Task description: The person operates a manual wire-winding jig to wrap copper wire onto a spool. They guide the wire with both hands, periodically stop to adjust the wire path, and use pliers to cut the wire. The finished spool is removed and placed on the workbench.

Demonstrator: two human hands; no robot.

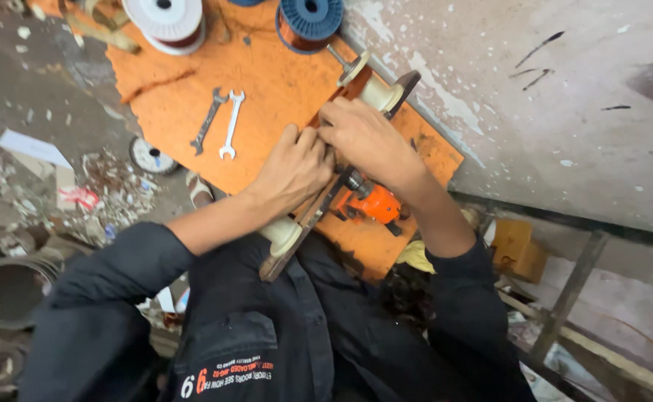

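Both forearms reach forward from dark sleeves and meet over the orange worktop (pixel 282 82). The left hand (pixel 293 170) and right hand (pixel 367 141) curl closed, side by side, around a winding jig (pixel 341 145) with cream end discs, lying diagonally beside an orange drill (pixel 371 202).

I've got my left hand (pixel 294 170) and right hand (pixel 367 139) both pressed on the winding jig (pixel 341 160) over the orange board (pixel 267 89), two spanners (pixel 220 123) alongside.

Workshop — spanners (pixel 219 123); wire spools (pixel 310 21); rubble (pixel 103 182)
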